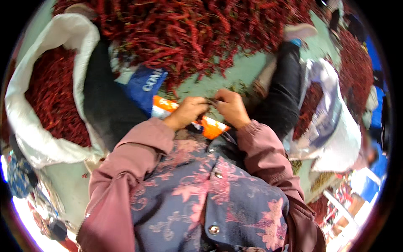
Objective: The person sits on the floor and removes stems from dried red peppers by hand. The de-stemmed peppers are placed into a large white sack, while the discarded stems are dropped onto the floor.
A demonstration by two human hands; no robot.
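Note:
My left hand [187,112] and my right hand [230,108] meet in front of my lap, fingertips almost touching. The left is closed, and a dark red dried chili pepper [202,115] shows below its fingers. The right hand's fingers pinch together at a small dark thing [213,101] between the hands, too blurred to name. Under both hands lies an orange and white plastic packet or sheet [164,103]. A blue printed plastic sack [145,86] lies beside it, against my left leg. Beyond my hands spreads a large heap of dried red chilies [189,38].
A white sack [14,98] of chilies stands open left of my left leg [105,96]. Right of my right leg [283,84] is another white plastic sack [344,138] with chilies inside. Loose stems and bits [239,88] litter the greenish floor [191,87]. More chilies [354,63] are piled at far right.

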